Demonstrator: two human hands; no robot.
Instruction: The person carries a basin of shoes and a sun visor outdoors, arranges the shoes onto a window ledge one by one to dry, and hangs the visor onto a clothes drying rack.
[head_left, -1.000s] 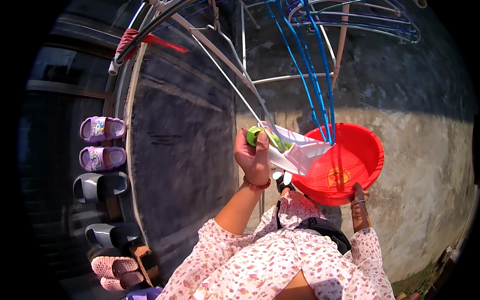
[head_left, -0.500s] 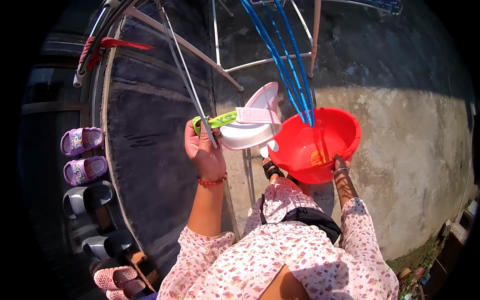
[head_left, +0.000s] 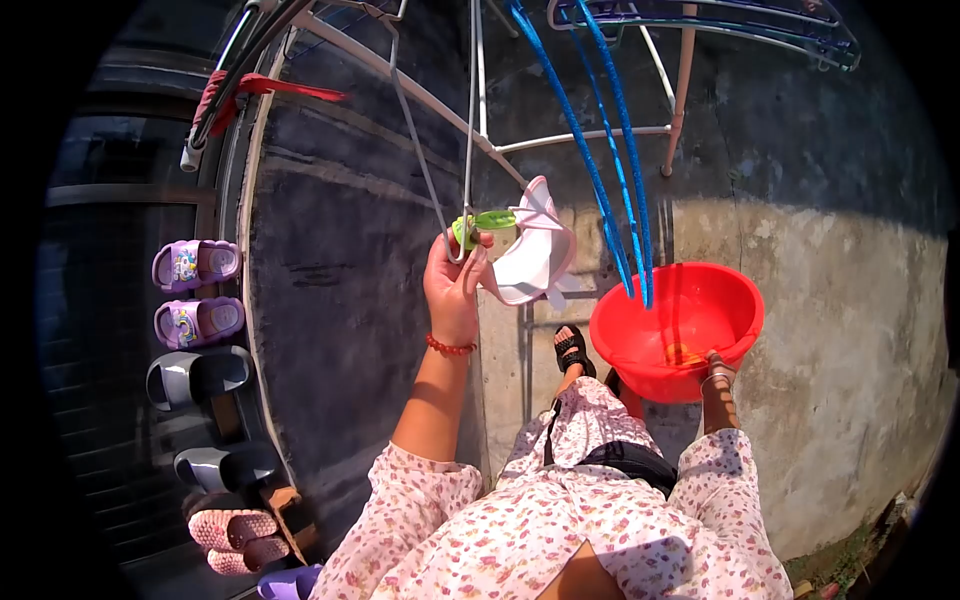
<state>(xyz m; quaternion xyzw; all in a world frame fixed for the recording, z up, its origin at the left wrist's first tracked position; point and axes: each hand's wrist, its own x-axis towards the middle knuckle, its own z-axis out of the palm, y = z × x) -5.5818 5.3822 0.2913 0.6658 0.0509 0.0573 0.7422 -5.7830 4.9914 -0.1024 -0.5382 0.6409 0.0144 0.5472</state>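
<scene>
My left hand (head_left: pixel 457 285) is closed around the lower end of a thin metal hanger (head_left: pixel 466 180), with a lettered green strap bunched against the wire. From that strap (head_left: pixel 494 219) hangs a white, pink-edged curved piece (head_left: pixel 535 255) that looks like a sun visor; its exact kind is unclear. It lies just right of my fingers, clear of the basin. My right hand (head_left: pixel 718 370) grips the near right rim of a red plastic basin (head_left: pixel 630 372), its fingers partly hidden. A little water seems to lie in the bottom.
Blue hangers (head_left: pixel 611 180) dangle over the basin's left side from a pale drying rack (head_left: pixel 590 138). More hangers (head_left: pixel 720 18) show at top right. Purple slippers (head_left: pixel 197 262), grey slides (head_left: pixel 200 377) and pink clogs (head_left: pixel 232 530) line the doorway at left. Concrete floor (head_left: pixel 830 330) spreads to the right.
The view has shifted, so most things sit further right. The visor-like piece has turned and swung lower beneath the strap, and the green strap is now bunched at the hanger. Both hands keep their hold.
</scene>
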